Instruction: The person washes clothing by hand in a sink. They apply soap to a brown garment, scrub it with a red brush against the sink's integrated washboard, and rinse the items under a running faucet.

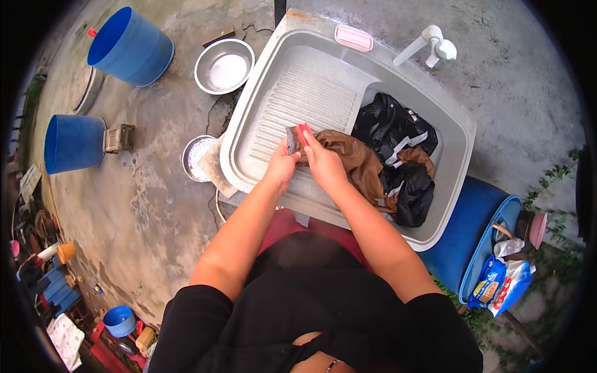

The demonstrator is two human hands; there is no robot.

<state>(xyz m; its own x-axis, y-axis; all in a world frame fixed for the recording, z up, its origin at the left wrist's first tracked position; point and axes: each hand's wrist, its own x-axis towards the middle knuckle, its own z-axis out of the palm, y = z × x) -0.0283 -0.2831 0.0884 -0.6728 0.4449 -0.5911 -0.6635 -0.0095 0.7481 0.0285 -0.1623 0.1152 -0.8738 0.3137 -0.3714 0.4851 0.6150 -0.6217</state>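
Observation:
My left hand grips the edge of a brown and black garment over the ribbed washboard part of a grey laundry sink. Against the same edge, my right hand holds a small pink-red object, perhaps a brush or a piece of soap; its underside is hidden. From my hands the brown cloth runs right into the deep basin, where black cloth with white strips lies bunched. A pink and white soap dish rests on the far rim.
A white tap rises at the far right of the sink. On the left floor stand a metal basin, a perforated metal pan and blue buckets. A blue barrel beside the sink bears a detergent bag and a white bottle.

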